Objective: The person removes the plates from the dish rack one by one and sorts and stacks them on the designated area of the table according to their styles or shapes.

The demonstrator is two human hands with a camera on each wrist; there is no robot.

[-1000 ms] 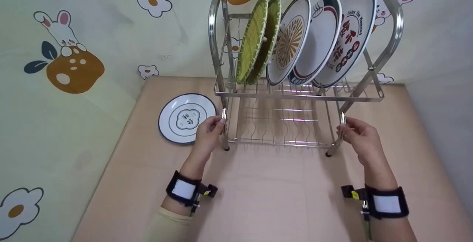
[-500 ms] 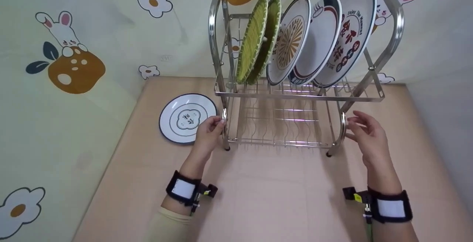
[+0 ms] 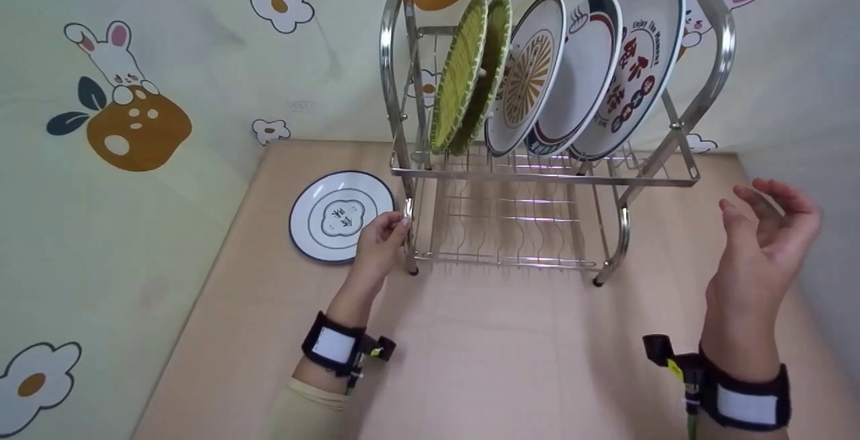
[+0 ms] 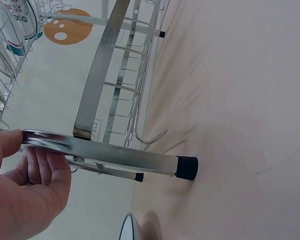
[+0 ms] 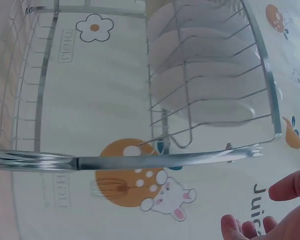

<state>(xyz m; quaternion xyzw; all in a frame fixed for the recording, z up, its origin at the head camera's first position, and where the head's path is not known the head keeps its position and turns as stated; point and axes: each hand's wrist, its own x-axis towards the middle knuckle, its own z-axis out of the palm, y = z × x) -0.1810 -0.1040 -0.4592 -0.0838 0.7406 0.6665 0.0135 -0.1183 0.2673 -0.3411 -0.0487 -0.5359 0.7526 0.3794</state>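
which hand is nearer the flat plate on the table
Left. The left hand grips the rack just beside the flat plate; the right hand is off past the rack's other side.

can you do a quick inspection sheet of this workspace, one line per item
Surface: pinkish-tan table bearing the rack and one loose plate.
Job's things: metal dish rack; in its upper tier, two green plates and three white printed plates stand on edge, tilted.
Clutter: blue-rimmed plate lying flat left of the rack.
Hands: left hand pinches the rack's left front leg; right hand is apart from the rack, holding nothing.
Cables: green cable below the right wrist camera.
Surroundings: wall covering printed with rabbits, flowers and orange fruit.
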